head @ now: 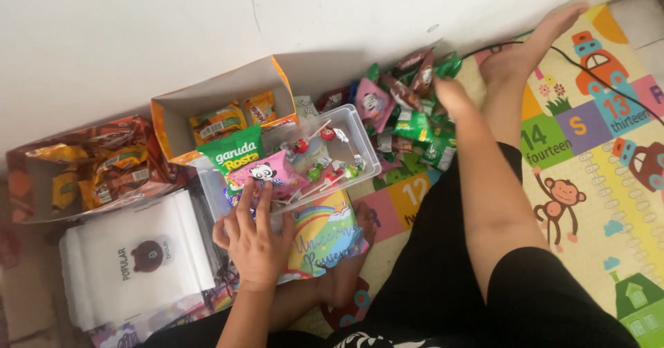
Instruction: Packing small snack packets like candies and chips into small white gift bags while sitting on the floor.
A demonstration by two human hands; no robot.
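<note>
Touching one pink packet (266,175), left hand (254,241).

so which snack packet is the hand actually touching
The pink packet with the panda picture, at the near end of the clear tub; the left hand rests fingers on it. The green packet lies untouched behind.

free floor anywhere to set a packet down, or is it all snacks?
Bare play mat right of the outstretched leg, and a small patch between the candy pile and the rainbow bag. Crowded: clear tub under the left hand, orange-edged box, white bag stack. Right hand unseen.
</note>
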